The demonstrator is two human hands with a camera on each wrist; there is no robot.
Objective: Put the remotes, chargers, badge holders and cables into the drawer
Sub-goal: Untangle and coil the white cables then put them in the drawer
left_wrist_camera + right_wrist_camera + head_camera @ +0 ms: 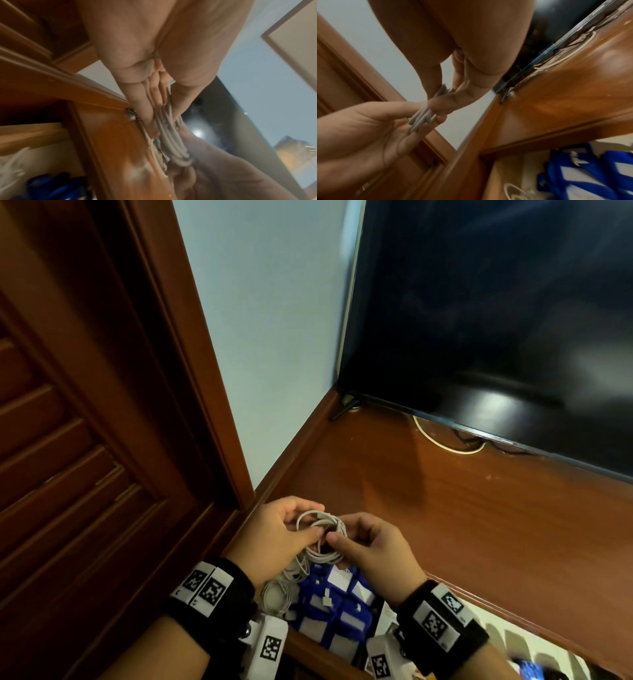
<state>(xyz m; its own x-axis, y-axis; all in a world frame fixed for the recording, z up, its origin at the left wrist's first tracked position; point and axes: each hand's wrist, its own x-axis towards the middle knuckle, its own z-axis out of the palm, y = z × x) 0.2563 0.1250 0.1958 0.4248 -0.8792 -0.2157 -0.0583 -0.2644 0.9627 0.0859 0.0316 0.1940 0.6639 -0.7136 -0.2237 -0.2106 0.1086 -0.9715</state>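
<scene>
The left hand (274,534) and the right hand (373,542) meet over the open drawer (318,648), and between them hangs a coiled white cable (322,537). Both hands pinch the coil — the left takes its upper left side between thumb and fingers, the right nips the strands at the middle with thumb and forefinger. In the right wrist view the bundled strands pass between the two hands' fingertips (436,106).

Below the coil, inside the drawer, lie blue badge holders (342,611) with more white cables (277,594) just beside them on the left.

Outward — the wooden cabinet top (479,525) carries a dark television (496,320) with a pale cord (442,443) under its lower edge. A wooden door (68,405) stands to the left.
</scene>
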